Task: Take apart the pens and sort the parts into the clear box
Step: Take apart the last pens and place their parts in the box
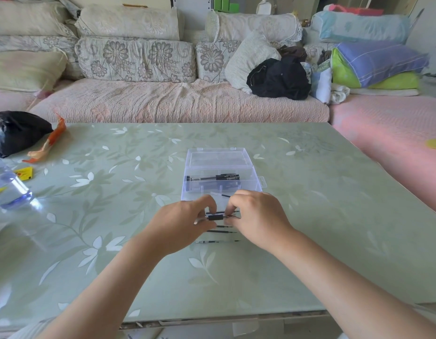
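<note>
A clear box (257, 182) with its lid open stands mid-table. Black pens (213, 178) lie in its rear compartment. Just in front of the box, my left hand (185, 222) and my right hand (257, 217) pinch the two ends of one black pen (215, 217) held level above the table. Under my hands several thin refills (221, 231) lie in a row on the table, partly hidden by my fingers. Another thin part (221, 195) rests at the box's front edge.
A black plastic bag (16, 133) and an orange wrapper (47, 145) sit at the table's far left. Near the left edge stand a water bottle (9, 189) and a yellow packet (25, 172). A sofa with cushions runs behind the table (334, 216).
</note>
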### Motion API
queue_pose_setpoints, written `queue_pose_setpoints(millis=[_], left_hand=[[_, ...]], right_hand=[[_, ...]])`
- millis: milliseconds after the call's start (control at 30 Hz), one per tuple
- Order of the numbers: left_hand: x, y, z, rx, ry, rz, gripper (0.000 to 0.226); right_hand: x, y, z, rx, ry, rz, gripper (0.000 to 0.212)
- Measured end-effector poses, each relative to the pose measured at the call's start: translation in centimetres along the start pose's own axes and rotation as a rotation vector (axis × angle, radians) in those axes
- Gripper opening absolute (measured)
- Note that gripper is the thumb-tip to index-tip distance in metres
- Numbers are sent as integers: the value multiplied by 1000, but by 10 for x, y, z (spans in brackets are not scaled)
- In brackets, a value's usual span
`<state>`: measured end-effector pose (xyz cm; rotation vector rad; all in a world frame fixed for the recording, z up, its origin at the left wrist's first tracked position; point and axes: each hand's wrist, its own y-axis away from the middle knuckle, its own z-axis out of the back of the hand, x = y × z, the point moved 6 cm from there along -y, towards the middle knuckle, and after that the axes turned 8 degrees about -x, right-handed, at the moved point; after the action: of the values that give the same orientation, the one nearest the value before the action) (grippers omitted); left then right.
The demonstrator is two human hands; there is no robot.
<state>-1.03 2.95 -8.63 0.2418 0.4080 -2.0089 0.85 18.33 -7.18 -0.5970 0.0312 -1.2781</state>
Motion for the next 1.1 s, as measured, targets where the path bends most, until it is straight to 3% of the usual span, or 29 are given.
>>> queue_pose_setpoints(millis=[100,267,467,733,933,1033,1100], left_hand=[[1,-1,1,-12,-8,1,8],[8,-2,-4,18,26,58,30],[10,0,5,-17,-17,25,12],[59,-4,14,59,-74,148,8],[78,-7,37,-121,-260,220,8],[58,-5,44,-282,-107,154,8],[37,-3,39,-284,2,59,8]], right_hand=[[1,1,0,-4,-2,19,12],[-1,2,-1,20,-24,24,11],[-6,2,-2,80,3,14,10],[-33,0,5,196,61,-103,14],[-41,1,9,214,86,-149,15],[-37,3,7,227,80,-134,15],[-31,3,5,229,67,-111,15]])
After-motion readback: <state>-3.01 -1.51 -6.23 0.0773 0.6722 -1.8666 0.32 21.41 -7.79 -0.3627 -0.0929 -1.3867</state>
